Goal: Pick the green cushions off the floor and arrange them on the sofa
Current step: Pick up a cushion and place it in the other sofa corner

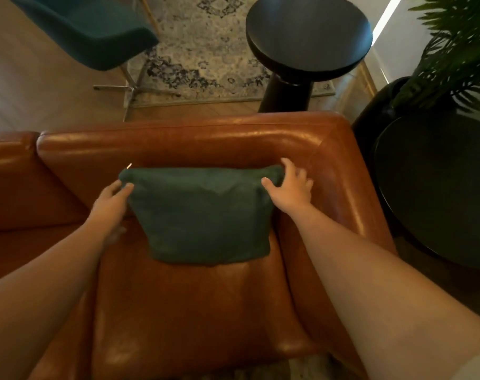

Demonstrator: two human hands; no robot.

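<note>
green cushion upright on sofa, left hand & right hand gripping top corners

Both your forearms are bare right down to the wrists, no watch, no bands. Your left hand and right hand carry no rings or gloves. A pale fabric edge shows at the lower right corner, by your right arm.
</note>
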